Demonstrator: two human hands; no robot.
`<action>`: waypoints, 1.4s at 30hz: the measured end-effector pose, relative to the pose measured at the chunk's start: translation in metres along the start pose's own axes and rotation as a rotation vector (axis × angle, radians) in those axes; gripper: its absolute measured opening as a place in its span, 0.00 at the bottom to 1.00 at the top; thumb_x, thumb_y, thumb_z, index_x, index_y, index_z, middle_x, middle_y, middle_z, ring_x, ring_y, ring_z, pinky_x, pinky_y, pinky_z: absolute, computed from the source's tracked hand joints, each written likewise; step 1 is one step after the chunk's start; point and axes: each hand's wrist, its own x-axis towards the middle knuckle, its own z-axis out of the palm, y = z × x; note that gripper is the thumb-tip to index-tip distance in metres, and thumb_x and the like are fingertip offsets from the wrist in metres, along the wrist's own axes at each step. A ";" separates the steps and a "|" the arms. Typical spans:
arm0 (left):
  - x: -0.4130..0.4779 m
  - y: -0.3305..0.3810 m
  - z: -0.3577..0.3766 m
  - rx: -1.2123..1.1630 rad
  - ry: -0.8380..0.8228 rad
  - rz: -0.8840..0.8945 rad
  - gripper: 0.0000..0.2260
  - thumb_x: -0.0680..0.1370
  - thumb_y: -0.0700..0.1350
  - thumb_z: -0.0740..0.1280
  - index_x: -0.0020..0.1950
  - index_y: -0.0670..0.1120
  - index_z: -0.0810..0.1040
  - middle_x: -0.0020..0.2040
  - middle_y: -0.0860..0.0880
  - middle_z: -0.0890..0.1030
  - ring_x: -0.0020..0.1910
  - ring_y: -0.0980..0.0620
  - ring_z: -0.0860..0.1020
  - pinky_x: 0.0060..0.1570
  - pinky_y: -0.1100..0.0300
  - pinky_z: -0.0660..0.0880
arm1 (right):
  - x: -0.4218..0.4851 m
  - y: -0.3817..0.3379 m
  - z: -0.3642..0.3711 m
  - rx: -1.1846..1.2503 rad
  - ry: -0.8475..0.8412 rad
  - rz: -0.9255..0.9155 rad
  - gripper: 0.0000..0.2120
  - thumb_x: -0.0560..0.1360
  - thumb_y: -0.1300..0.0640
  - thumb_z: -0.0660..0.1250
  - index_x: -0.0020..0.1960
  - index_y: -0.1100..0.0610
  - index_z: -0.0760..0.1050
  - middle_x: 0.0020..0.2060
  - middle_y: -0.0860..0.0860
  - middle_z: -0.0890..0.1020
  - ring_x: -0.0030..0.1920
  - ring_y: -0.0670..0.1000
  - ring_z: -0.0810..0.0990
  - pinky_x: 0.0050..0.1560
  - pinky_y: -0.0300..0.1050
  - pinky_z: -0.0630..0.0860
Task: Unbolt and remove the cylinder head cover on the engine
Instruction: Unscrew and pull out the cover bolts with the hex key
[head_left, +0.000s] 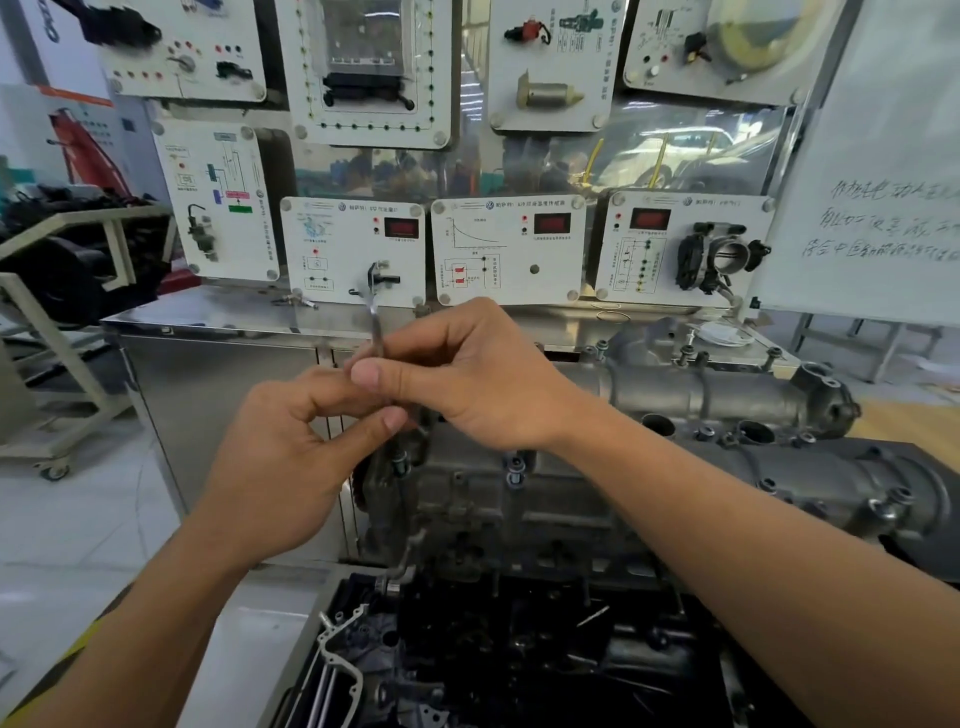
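In the head view, the cylinder head cover (727, 397) is sitting on top of the engine (519, 514), right of centre. It is pale grey cast metal, with several bolts (688, 353) standing raised along its edges. In front of it, both hands are pinching a thin metal tool (377, 332). The left hand (280, 457) is curling round its lower part, and the right hand (467, 379) is gripping higher up between thumb and fingers.

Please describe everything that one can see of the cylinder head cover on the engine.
The cylinder head cover is dull grey cast metal, lying on top of the engine from the middle toward the right. It has two long rounded humps with round holes between them. Several bolts stand raised along its edges. Neither the left hand nor the right hand seems to touch it; both pinch a thin metal rod.
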 end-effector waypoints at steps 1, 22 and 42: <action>0.000 0.001 0.002 0.006 0.037 -0.001 0.11 0.69 0.54 0.72 0.51 0.56 0.84 0.46 0.56 0.86 0.49 0.60 0.83 0.52 0.60 0.79 | -0.001 0.002 0.001 -0.005 0.013 -0.005 0.08 0.76 0.63 0.72 0.51 0.67 0.83 0.46 0.69 0.83 0.50 0.73 0.80 0.51 0.73 0.76; -0.002 0.004 0.006 0.095 0.011 0.002 0.18 0.70 0.57 0.69 0.59 0.57 0.81 0.50 0.62 0.84 0.53 0.66 0.80 0.53 0.72 0.73 | -0.005 0.009 0.011 0.048 0.150 0.028 0.08 0.75 0.64 0.72 0.52 0.67 0.83 0.45 0.62 0.86 0.47 0.60 0.86 0.53 0.58 0.82; -0.001 0.001 0.008 -0.023 0.091 0.006 0.07 0.67 0.56 0.73 0.39 0.54 0.81 0.41 0.61 0.84 0.44 0.64 0.82 0.46 0.76 0.74 | -0.011 0.008 0.012 -0.058 0.134 0.016 0.07 0.77 0.63 0.71 0.48 0.67 0.84 0.44 0.66 0.84 0.49 0.68 0.82 0.50 0.66 0.78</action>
